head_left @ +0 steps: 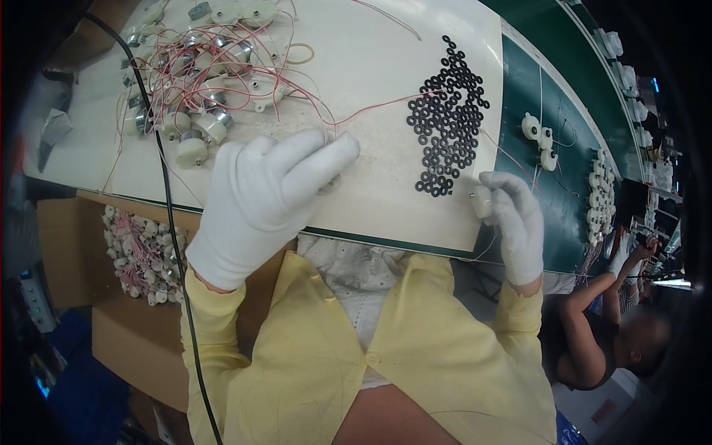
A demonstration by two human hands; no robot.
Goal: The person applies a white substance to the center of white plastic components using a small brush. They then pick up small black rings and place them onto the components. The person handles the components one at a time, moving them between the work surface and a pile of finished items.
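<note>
My left hand (274,185), in a white glove, is closed above the white work surface. Thin red and white wires (326,122) come out at its fingertips; a greyish bit shows under the fingers, mostly hidden. To the right, my gloved right hand (515,219) pinches a small white motor (482,201) with a short shaft, close to the table's edge. Between the hands and farther off lie many small black rings (449,122), spread flat. Beyond my left hand is a heap of white-and-silver motors (211,126) with tangled red and white wires.
A cardboard box (141,337) of wired white parts (144,259) stands below the table's left side. A black cable (169,200) hangs across the left. On the green mat (564,208) at right sit motors with black rings (547,148) and a row of white parts (599,196). Another person (601,334) is at far right.
</note>
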